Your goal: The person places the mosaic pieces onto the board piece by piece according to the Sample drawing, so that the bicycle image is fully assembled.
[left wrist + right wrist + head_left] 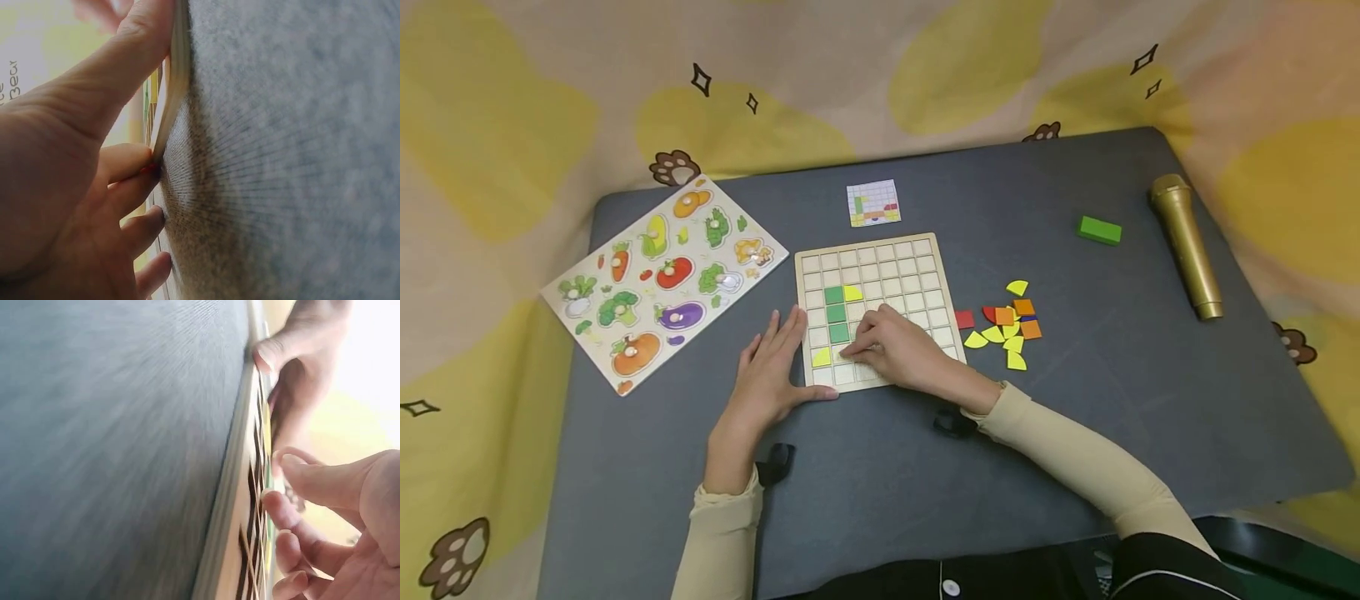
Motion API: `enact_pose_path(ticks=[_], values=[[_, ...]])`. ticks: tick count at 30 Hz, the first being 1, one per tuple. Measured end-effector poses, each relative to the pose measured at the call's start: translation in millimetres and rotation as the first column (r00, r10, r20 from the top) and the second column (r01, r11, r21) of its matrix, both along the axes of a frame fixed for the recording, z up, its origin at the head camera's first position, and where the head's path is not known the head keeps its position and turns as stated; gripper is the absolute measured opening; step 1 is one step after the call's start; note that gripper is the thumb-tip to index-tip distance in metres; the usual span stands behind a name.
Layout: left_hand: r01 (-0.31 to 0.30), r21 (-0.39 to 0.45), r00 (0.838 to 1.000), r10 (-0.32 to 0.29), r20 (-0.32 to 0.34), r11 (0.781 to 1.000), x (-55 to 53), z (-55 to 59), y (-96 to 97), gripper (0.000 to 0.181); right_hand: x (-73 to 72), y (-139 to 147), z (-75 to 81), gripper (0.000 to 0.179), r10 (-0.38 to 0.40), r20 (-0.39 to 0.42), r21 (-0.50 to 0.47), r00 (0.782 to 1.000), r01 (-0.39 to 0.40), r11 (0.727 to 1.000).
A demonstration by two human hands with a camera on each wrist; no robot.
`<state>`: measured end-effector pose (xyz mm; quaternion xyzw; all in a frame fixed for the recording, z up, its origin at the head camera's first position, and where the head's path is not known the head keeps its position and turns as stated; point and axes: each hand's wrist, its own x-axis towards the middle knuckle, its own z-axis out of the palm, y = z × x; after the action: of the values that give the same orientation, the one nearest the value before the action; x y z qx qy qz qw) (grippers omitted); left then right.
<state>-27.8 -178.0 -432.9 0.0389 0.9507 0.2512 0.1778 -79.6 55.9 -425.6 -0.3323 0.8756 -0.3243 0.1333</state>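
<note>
A square wooden grid board (895,265) lies on the grey table. Three green squares (836,313) stand in a column on it, with a yellow quarter-circle piece (852,292) beside the top one and another yellow piece (822,357) near the lower left corner. My left hand (767,375) rests at that corner, fingers spread along the left side, thumb at the near edge. Over the lower left cells my right hand (898,350) bends down, thumb (312,478) and index fingertips close together at the board. Whether a piece is between them is hidden.
Loose yellow, orange and red pieces (1003,316) lie right of the board. A small pattern card (873,202) is behind it, a vegetable puzzle board (647,292) on the left. A green block (1099,230) and a gold microphone-shaped object (1187,250) lie far right.
</note>
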Motion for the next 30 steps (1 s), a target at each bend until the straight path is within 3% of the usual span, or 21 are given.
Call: enact_pose_path(ticks=[5,9,12,15,17,19,21,30], values=[[-0.007,-0.001,1.000,0.007,0.001,1.000,0.7,-1.1,-0.5,0.132,4.4,36.8,-0.1,0.022,-0.088,0.052,-0.003,0.995,0.088,0.996],[-0.007,0.009,1.000,0.007,0.000,1.000,1.1,-2.2,-0.7,0.132,9.6,67.5,0.6,0.023,-0.214,0.068,0.011,0.974,0.214,0.977],[-0.006,0.014,1.000,0.006,-0.003,1.000,1.3,-2.9,-0.8,0.132,13.1,89.1,-0.3,0.023,-0.339,0.023,0.039,0.941,0.338,0.941],[-0.004,0.018,1.000,0.004,-0.006,1.000,0.7,-2.6,-0.4,0.131,15.9,108.0,-2.7,0.023,-0.450,-0.023,0.051,0.893,0.451,0.891],[-0.004,0.019,1.000,0.005,-0.005,1.000,1.0,-2.3,-0.4,0.131,18.3,117.9,-3.9,0.024,-0.505,-0.038,0.051,0.862,0.506,0.861],[-0.005,0.021,1.000,0.005,-0.005,1.000,1.1,-1.9,-0.2,0.131,20.8,125.6,-5.1,0.026,-0.532,-0.039,0.055,0.846,0.533,0.844],[-0.008,0.023,1.000,0.008,-0.005,1.000,1.3,-1.8,-0.3,0.131,22.2,130.4,-6.0,0.025,-0.535,-0.035,0.056,0.844,0.537,0.842],[-0.016,0.018,1.000,0.016,0.000,1.000,1.6,-0.9,-0.4,0.132,15.8,121.2,-1.9,0.011,-0.487,-0.033,-0.018,0.873,0.486,0.874]])
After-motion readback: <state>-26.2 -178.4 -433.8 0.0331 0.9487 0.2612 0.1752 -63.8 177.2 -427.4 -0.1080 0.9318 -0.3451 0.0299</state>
